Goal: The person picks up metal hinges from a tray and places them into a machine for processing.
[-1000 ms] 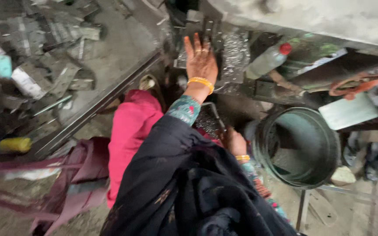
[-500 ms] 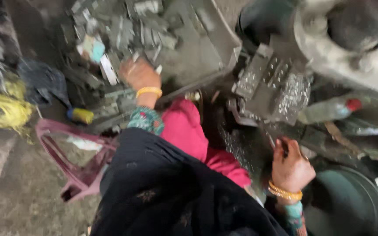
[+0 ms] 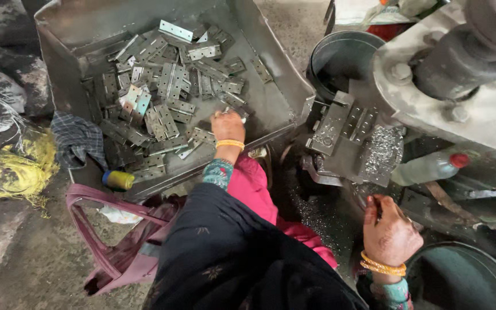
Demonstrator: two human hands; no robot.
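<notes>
Reaching into the metal tray (image 3: 76,34) at the far left, the left hand (image 3: 228,125) now rests on the heap of flat hinge plates (image 3: 167,86), its grip curled down over a plate at the near right edge of the pile; whether the fingers are pinched shut on it cannot be told. Half a second ago this hand lay further left among the plates, and a second ago it was stretched out at the machine. The right hand (image 3: 390,232) has come nearer to the body at the near right, by the grey press (image 3: 460,80); its grip is closed around a thin dark tool (image 3: 378,208) of which only a tip shows. On the press bed (image 3: 345,123) lie a few drilled plates beside a drift of bright metal shavings (image 3: 383,150). A plastic bottle with a red cap (image 3: 429,166) lies just right of the shavings. Near left of the tray sit a checked rag (image 3: 76,138) and a yellow-topped can (image 3: 117,180).
</notes>
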